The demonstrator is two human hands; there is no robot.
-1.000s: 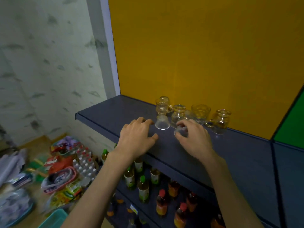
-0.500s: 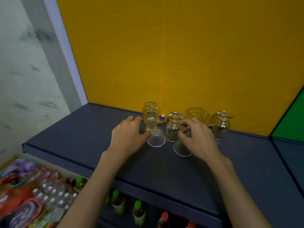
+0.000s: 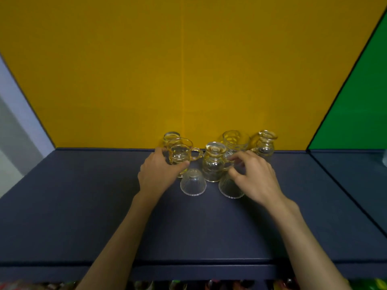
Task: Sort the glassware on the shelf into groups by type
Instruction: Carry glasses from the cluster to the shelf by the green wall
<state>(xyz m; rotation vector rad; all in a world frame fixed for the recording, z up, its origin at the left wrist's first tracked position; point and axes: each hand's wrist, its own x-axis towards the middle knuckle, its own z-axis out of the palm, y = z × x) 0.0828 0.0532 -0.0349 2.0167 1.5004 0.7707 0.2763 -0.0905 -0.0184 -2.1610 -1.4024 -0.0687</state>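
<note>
Several clear glasses stand at the back of a dark blue shelf (image 3: 83,216). My left hand (image 3: 158,176) grips a handled mug (image 3: 181,154) from its left side, and another glass (image 3: 171,136) stands behind that mug. Two small ribbed cups stand upside down in front. The left cup (image 3: 193,183) is free. My right hand (image 3: 254,177) curls over the top of the right cup (image 3: 230,189). Between my hands stands a bulbous handled glass (image 3: 214,164). A wide tumbler (image 3: 234,139) and another bulbous glass (image 3: 265,144) are behind my right hand.
A yellow panel (image 3: 188,70) backs the shelf and a green panel (image 3: 356,101) closes the right corner. The shelf's front edge (image 3: 188,266) runs across the bottom, with bottle tops on a lower shelf just visible beneath it.
My left hand has left the shelf surface and closed round the handled mug. My right hand stays on the right upside-down cup. The view has swung from the floor up to the shelf.
</note>
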